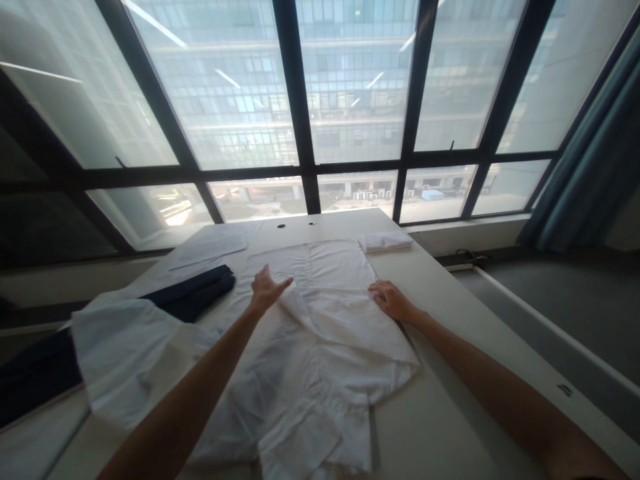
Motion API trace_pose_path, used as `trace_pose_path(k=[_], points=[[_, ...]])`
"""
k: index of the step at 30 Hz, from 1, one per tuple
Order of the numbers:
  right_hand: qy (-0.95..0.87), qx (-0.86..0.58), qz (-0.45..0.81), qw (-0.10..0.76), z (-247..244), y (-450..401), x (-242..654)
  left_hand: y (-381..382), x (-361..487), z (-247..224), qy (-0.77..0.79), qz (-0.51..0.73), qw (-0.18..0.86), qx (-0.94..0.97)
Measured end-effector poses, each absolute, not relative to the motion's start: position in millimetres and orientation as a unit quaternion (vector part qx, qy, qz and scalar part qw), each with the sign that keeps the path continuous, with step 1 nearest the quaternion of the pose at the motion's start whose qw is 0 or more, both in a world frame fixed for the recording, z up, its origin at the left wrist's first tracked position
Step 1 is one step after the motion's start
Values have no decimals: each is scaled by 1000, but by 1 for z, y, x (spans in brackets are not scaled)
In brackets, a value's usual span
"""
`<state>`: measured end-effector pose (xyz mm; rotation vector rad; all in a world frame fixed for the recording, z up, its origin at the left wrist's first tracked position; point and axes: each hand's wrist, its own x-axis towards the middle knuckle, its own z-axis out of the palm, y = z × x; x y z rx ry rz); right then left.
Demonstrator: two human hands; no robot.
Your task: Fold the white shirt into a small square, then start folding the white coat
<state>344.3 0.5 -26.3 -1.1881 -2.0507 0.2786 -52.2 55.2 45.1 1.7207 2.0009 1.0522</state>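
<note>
A white shirt (pixel 340 320) lies spread on the white table, with a gathered seam or placket running down its middle and creases across the lower part. My left hand (pixel 269 290) is over the left half of the shirt, thumb and fingers apart, holding nothing. Just right of its thumb, a loose fold of the cloth stands up a little. At the shirt's right edge, my right hand (pixel 395 301) has its fingers curled on the cloth, with the thumb close to them. The lower end of the shirt lies bunched and overlapped toward me.
A folded white cloth (pixel 386 241) sits beyond the shirt at the right. Dark navy cloth (pixel 195 293) lies at the left, partly under white fabric (pixel 125 353). Another flat white piece (pixel 213 247) is at the far left. The table (pixel 440 400) stands before large windows; a blue curtain (pixel 583 157) hangs right.
</note>
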Motion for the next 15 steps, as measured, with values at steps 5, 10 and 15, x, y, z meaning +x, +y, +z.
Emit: trace_pose_path(k=[5, 10, 15], points=[[-808, -457, 100, 359, -32, -1, 343, 64, 5, 24, 724, 250, 42, 642], [-805, -460, 94, 364, -35, -1, 344, 75, 2, 22, 765, 273, 75, 579], [-774, -484, 125, 388, -35, 8, 347, 77, -29, 36, 682, 449, 191, 545]])
